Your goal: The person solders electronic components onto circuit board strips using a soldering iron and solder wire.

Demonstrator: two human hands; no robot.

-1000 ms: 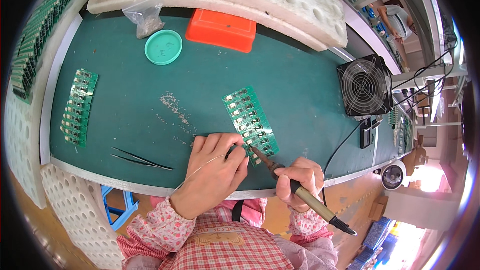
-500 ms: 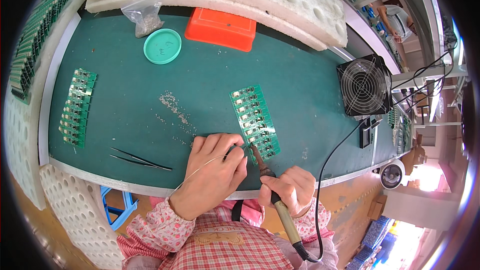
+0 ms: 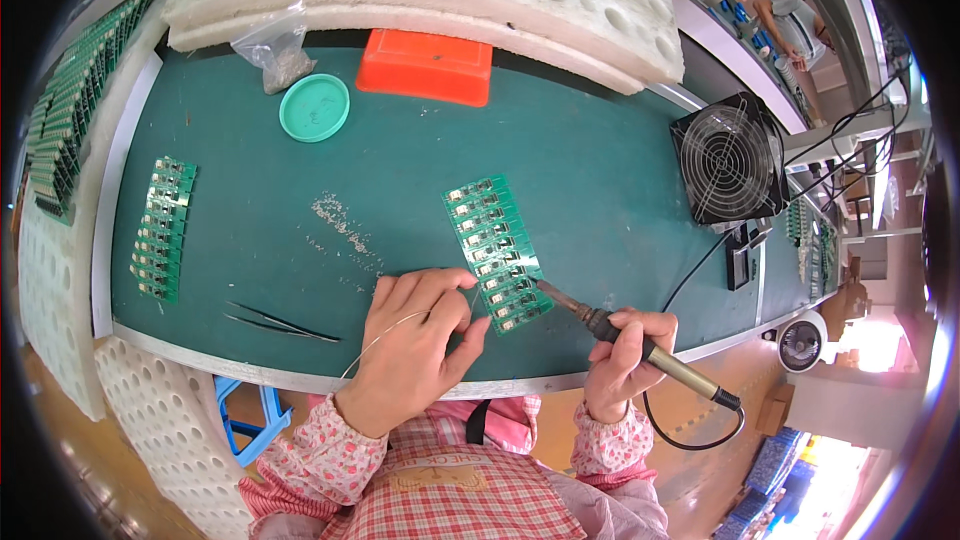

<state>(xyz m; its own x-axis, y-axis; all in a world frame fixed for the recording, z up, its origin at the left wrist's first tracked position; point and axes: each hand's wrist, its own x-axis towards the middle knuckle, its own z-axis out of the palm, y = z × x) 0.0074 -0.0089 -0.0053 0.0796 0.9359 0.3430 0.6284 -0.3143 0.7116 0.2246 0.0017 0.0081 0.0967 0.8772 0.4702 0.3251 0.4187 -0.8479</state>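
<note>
A green circuit board panel (image 3: 497, 252), made of several small boards in a row, lies on the green work surface in front of me. My left hand (image 3: 412, 338) is closed on a thin solder wire (image 3: 384, 334), which trails back over the hand; its fingertips are at the panel's near left edge. In my right hand (image 3: 628, 362) is a soldering iron (image 3: 685, 372), gripped like a pen. The iron's tip reaches the panel's right edge near its lower end; whether it touches is hard to tell.
Black tweezers (image 3: 283, 323) and scattered tiny parts (image 3: 340, 220) lie to the left, with another board panel (image 3: 163, 230) beyond. Farther back are a green lid (image 3: 314, 108), a plastic bag (image 3: 280, 58) and a red bin (image 3: 424, 68). A fan (image 3: 728, 158) stands right.
The iron has swung from steep to slanted, its tip moving right across the panel to the right edge. My right hand has shifted right; the left still holds the wire near the panel.
</note>
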